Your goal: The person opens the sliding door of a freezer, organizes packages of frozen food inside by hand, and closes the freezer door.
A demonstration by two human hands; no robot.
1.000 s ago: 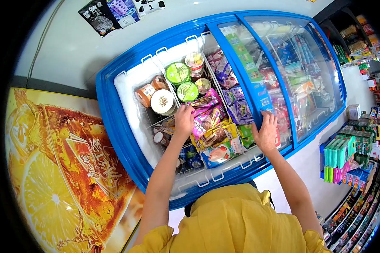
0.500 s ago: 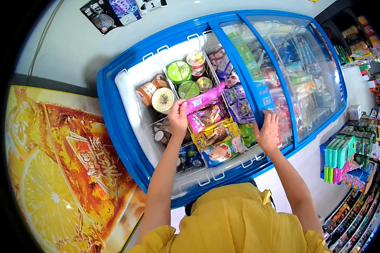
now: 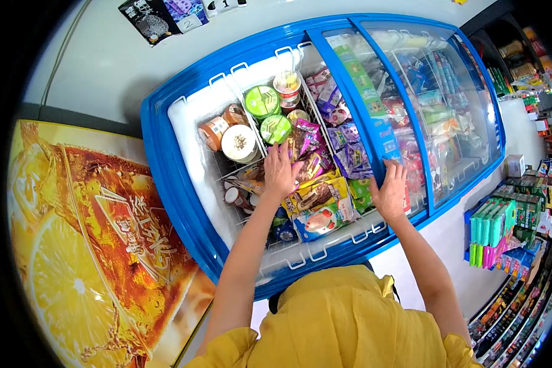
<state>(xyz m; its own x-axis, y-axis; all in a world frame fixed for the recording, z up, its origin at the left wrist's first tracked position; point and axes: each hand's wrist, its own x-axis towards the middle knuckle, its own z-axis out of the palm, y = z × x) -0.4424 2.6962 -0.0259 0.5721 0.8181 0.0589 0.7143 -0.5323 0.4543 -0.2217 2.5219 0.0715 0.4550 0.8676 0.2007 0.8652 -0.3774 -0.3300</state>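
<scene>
Our left fingers (image 3: 275, 153) are spread and lie flat on the ice cream packets (image 3: 310, 168) in the middle wire basket (image 3: 325, 242) of the chest freezer (image 3: 165, 165); they pinch nothing. The left hand (image 3: 280, 172) points away from us, with the bare forearm reaching over the front rim. The right fingers (image 3: 397, 172) are also spread, pressed against the edge of the blue sliding lid (image 3: 374, 132), and the right hand (image 3: 389, 193) rests there with a bent wrist.

We judge some risks. The packets are loose and smooth, so a flat push may slide them into the round tubs (image 3: 239, 142) just beside. If the lid rolls left, it could strike the left arm. With the lid open, the stock may warm.
</scene>
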